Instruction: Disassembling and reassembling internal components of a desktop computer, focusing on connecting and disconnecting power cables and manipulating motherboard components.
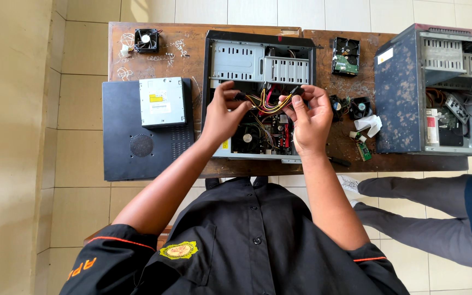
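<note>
Head cam: left hand (pixel 220 116) & right hand (pixel 308 117) each pinch wire bundle (pixel 269 104) ends, above open PC case (pixel 219 65).

Yellow, red and black wires (pixel 269 104); black side panel (pixel 132 147); brown table (pixel 192 49)

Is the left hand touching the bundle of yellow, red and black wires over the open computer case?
Touching. The head view shows the left hand pinching one end of the bundle of yellow, red and black wires, its fingertips closed on the dark connector, above the open computer case.

A scuffed, scribbled brown wooden table (pixel 192 60) stands on a floor of pale cream square tiles (pixel 77 158), sunlit beyond its far edge.
</note>
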